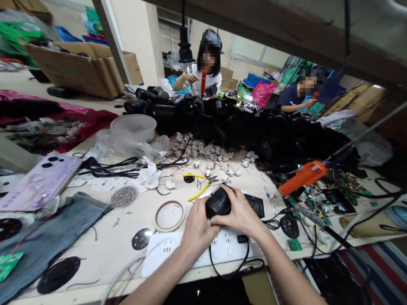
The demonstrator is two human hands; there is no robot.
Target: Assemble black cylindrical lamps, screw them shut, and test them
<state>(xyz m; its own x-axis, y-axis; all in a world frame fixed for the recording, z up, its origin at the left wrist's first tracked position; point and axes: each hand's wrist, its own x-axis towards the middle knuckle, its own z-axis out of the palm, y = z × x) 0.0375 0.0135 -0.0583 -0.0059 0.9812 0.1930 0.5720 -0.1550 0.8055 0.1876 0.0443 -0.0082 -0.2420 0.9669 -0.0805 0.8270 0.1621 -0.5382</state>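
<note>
Both hands are closed around a black plastic housing (218, 204) with small slots in its face, held just above the front of the bench. My left hand (199, 222) grips its left side, and my right hand (238, 212) wraps its right side, thumb along the lower edge. Beyond the housing lie yellow-handled cutters (203, 186). A flat black plastic part (255, 205) rests right of my right hand. Left of my left hand is a roll of tape (169, 215). Under my wrists sits a white power strip (165, 250) with a black plug in it.
An orange electric screwdriver (302, 178) hangs at right, near a soldering iron (318, 220) and green circuit boards (294, 244). Small white parts (203, 148) are heaped behind. A phone (41, 182) and a pile of screws (124, 196) lie left. Two people work across the bench.
</note>
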